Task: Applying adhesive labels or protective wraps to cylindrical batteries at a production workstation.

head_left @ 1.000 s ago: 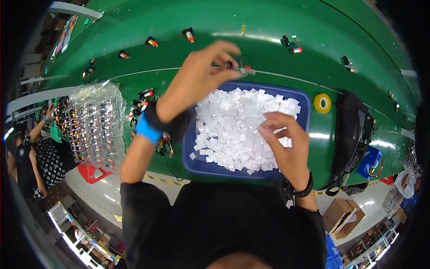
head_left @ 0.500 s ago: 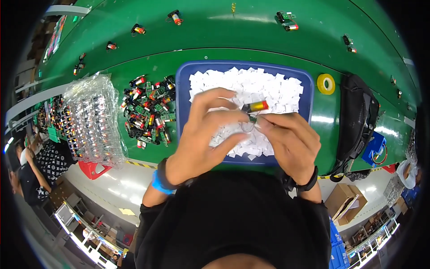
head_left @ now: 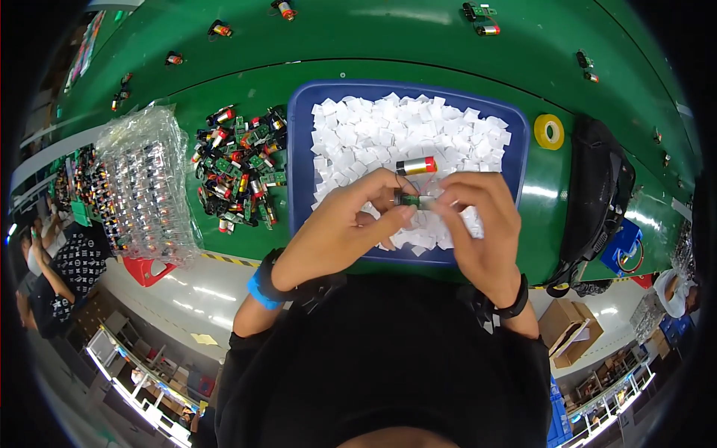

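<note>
My left hand (head_left: 336,233) pinches a small green circuit board (head_left: 411,200) between thumb and fingers, over the tray. Thin wires run from the board to a cylindrical battery (head_left: 416,166), silver with a red-orange end, lying just above it on my side of the white squares. At the board's right end shows a small white patch, part of the board or a loose square. The thumb and index finger of my right hand (head_left: 484,228) are closed there, slightly blurred; what they grip is unclear. Beneath, a blue tray (head_left: 296,142) holds many small white squares (head_left: 373,134).
Left of the tray lies a heap of board-and-battery assemblies (head_left: 237,168), then a clear plastic blister tray (head_left: 146,194) full of them. Yellow tape (head_left: 549,132) and a black bag (head_left: 595,194) are on the right. Single assemblies (head_left: 485,22) dot the far green table.
The battery has swung from beside my left fingers to lie above the board. My left hand has closed more around the board, and my right fingers have come to its right end.
</note>
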Available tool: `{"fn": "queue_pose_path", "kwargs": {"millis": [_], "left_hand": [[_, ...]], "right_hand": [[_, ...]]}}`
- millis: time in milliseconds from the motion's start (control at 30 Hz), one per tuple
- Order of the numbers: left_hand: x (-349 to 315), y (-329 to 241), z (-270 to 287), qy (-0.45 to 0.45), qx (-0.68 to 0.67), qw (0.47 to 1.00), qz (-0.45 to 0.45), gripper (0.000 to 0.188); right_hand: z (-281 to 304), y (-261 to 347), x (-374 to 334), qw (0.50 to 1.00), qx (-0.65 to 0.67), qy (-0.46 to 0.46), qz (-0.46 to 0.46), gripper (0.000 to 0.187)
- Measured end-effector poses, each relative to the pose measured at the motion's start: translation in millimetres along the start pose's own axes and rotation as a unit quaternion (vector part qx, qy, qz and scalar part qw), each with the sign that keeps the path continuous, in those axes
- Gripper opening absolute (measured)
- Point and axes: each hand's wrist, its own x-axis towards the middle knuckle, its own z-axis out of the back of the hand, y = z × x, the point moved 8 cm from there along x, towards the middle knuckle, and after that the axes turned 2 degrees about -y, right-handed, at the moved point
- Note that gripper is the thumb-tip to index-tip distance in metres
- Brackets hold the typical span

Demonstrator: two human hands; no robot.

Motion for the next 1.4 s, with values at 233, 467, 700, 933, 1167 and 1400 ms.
{"fn": "queue_pose_path", "kwargs": {"millis": [233, 467, 700, 933, 1167, 1400], "left_hand": [[1, -12, 5, -0.055, 0.138, 0.987, -0.053, 0.016], [3, -24, -1, -0.063, 0.337, 0.934, -0.102, 0.01], [3, -14, 0, -0.062, 0.144, 0.98, -0.123, 0.01], [1, -9, 8, 0.014, -0.171, 0.979, -0.107, 0.014], [7, 7, 2, 0.009, -0.419, 0.908, 0.026, 0.027], [-6, 8, 5, -0.008, -0.131, 0.991, 0.023, 0.03]], "right_hand": [[10, -23, 16, 0.99, 0.063, -0.005, -0.123, 0.02], [-11, -19, 9, 0.97, 0.159, 0.081, -0.163, 0.024], [-5, -3, 12, 0.993, 0.083, 0.065, -0.061, 0.028], [3, 28, 15, 0.994, 0.033, 0.062, 0.089, 0.026], [-4, 40, 9, 0.98, -0.072, 0.019, 0.185, 0.025], [-5, 42, 8, 0.983, -0.075, 0.026, 0.166, 0.021]]}}
